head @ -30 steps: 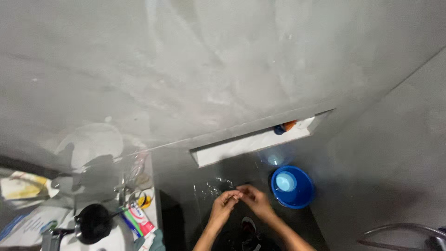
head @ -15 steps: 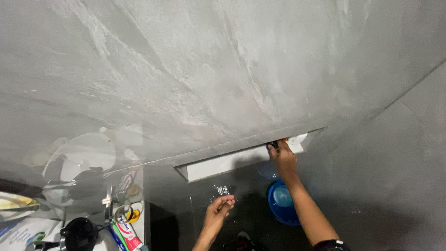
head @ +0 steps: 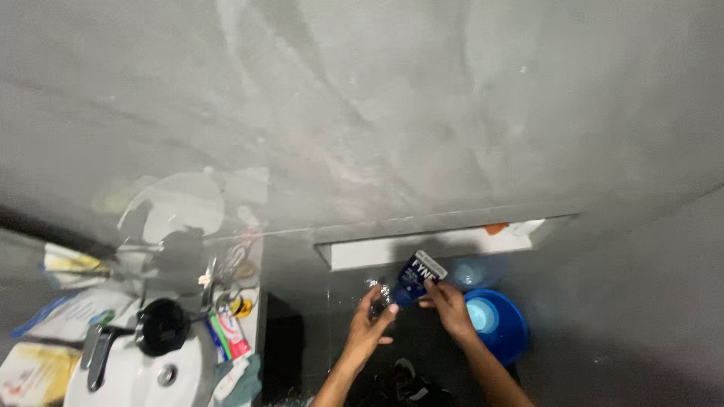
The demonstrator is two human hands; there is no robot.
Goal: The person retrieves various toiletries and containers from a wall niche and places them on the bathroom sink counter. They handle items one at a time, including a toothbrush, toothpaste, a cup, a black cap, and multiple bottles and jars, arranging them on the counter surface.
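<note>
While I look down from the head camera, my right hand holds a dark blue squeeze tube with a white flat end in a closed grip, tilted, just below the long white-lined wall niche. My left hand sits just beside the tube's lower end, fingers loosely open and holding nothing. Right of the hands, a round blue plastic basin stands on the dark wet floor. At lower left: a white sink with a black plug.
</note>
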